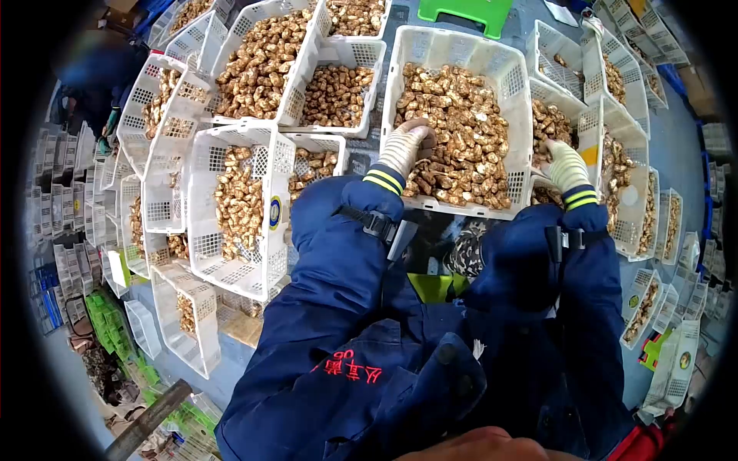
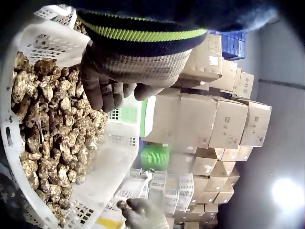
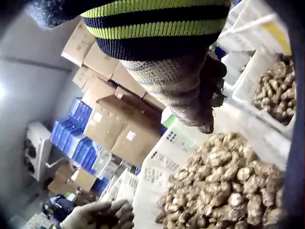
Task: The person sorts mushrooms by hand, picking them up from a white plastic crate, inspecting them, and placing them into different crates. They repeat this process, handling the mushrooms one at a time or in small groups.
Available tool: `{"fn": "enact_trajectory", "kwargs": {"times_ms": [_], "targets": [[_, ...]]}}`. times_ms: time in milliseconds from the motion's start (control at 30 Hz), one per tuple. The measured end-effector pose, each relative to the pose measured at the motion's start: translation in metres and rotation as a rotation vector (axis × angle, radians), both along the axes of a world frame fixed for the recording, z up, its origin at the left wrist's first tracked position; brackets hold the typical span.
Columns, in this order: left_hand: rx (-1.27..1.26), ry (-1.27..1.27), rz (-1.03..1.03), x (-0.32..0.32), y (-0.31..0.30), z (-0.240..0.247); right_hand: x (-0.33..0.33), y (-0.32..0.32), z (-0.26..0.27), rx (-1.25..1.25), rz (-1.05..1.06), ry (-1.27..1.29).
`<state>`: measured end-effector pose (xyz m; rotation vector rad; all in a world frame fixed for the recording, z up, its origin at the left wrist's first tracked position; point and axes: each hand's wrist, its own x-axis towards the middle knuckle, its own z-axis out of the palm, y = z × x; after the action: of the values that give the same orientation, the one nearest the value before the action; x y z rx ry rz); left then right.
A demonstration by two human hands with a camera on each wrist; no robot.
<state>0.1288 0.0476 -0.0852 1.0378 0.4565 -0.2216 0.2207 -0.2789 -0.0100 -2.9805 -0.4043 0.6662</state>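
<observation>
White-gloved, the left hand point(image 1: 407, 146) at eleven o'clock shows loosely bent fingers, nothing visibly held. The right hand point(image 1: 566, 165), one o'clock, pinches a brown piece point(image 2: 123, 204); a slack pinch could drop it between crates point(image 1: 555, 95). Knobbly pieces point(image 1: 461, 150) heap the white crate point(image 1: 453, 48) at twelve; beyond stands a green stool point(image 1: 469, 7).

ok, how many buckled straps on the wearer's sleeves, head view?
2. The left strap crosses the left sleeve, behind the left hand; the right strap crosses the right sleeve, behind the right hand. Sleeve folds could hide more.
</observation>
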Motion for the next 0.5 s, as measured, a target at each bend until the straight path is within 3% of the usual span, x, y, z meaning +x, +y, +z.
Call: {"fn": "enact_trajectory", "kwargs": {"times_ms": [33,133,267,333,467,500], "targets": [[-0.010,0.006,0.014,0.000,-0.001,0.003,-0.001,-0.029,-0.010,-0.082,0.048,-0.084],[-0.020,0.010,0.019,0.002,-0.004,-0.001,-0.007,-0.048,-0.002,-0.396,-0.029,0.127],[-0.011,-0.002,0.012,0.001,-0.005,0.000,-0.022,-0.018,-0.014,0.098,0.093,-0.062],[-0.008,-0.001,0.001,0.000,-0.004,0.000,-0.022,0.029,-0.020,0.089,0.091,0.150],[0.013,0.014,0.002,-0.001,-0.002,0.004,-0.024,0.067,-0.100,-0.027,0.371,0.131],[0.016,0.015,-0.002,-0.001,-0.002,0.004,-0.026,0.082,-0.102,-0.134,0.313,0.182]]}}
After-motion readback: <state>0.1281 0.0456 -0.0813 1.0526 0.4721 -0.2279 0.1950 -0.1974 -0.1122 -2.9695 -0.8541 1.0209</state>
